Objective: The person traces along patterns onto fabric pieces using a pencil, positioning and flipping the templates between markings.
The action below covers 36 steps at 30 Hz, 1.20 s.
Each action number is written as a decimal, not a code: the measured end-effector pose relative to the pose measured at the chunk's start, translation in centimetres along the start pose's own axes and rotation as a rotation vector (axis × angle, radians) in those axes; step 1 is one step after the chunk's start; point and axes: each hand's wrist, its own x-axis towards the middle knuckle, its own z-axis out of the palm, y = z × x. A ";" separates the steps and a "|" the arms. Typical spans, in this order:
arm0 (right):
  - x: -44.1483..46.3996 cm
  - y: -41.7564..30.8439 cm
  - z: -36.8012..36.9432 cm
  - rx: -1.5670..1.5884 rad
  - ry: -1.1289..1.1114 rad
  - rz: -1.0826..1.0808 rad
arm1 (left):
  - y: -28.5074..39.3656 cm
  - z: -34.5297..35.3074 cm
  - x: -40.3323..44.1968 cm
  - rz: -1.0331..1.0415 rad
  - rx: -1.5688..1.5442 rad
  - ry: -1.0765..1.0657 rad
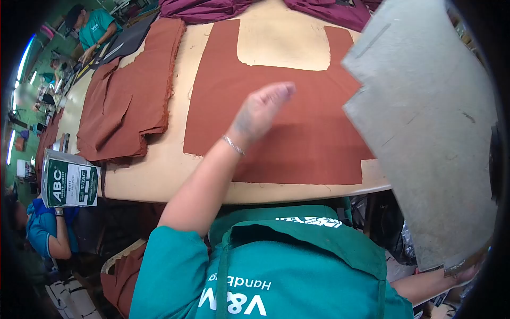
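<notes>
Over the middle of a reddish-brown fabric piece (297, 143) is my left hand (259, 112), a bracelet at its wrist. Slightly blurred, it points away to the right with its fingers together and stretched out, and holds nothing; whether it touches the cloth I cannot tell. The fabric lies flat with a wide cut-out at its far edge. At the lower right my right hand (468, 274) grips the bottom corner of a large grey sheet (425, 127) with notched edges. That sheet is raised at a tilt and covers the table's right end.
A stack of reddish-brown fabric (127, 101) lies to the left on the pale table (175, 170). An ABC rubber cement can (71, 181) stands by the left edge. Purple fabric (204, 9) lies along the far side. Co-workers (98, 29) are at the left.
</notes>
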 end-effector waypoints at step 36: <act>-19.3 9.5 33.3 -0.810 -1.130 0.055 | -5.9 -14.9 -0.8 -0.262 0.507 0.387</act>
